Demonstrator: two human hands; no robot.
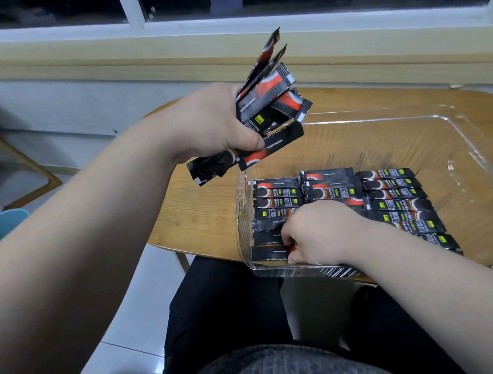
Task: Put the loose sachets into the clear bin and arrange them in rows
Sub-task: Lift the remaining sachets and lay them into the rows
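A clear plastic bin (pixel 457 146) sits on a wooden table (pixel 199 208). Its near half holds black and red sachets (pixel 393 196) laid flat in three side-by-side rows. My left hand (pixel 214 124) is raised above the bin's left rim, shut on a fanned bundle of several sachets (pixel 268 102). My right hand (pixel 316 231) reaches down into the bin's near left corner. Its fingers pinch one sachet (pixel 269 252) lying at the front of the left row. My right hand hides part of the left and middle rows.
The far half of the bin shows only bare plastic. A window sill (pixel 258 53) runs behind the table. A blue round object (pixel 0 226) stands at the left edge of view. A wooden chair frame (pixel 16 163) is on the floor at left. My lap lies below the table edge.
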